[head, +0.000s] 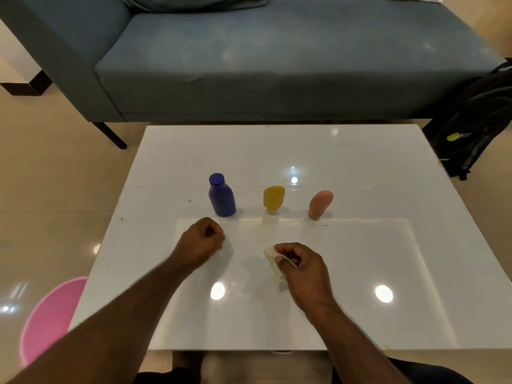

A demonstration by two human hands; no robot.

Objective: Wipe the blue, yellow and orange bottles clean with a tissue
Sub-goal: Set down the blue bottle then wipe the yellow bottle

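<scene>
Three bottles stand in a row across the middle of the white table [360, 162]: the blue bottle [221, 196] on the left, upright with its cap on top; the yellow bottle [273, 199] in the centre, standing on its cap; the orange bottle [320, 204] on the right, also cap down and leaning slightly. All three are apart from each other and from both hands. The left hand [201, 242] sits just in front of the blue bottle, fingers curled into a loose fist, holding nothing visible. The right hand [300, 266] sits in front of the yellow bottle and pinches a crumpled tissue [270, 254] between thumb and fingers. A grey-blue sofa [277, 65] stands behind the table, a black backpack [471, 120] to its right, a pink stool [52, 317] at lower left
</scene>
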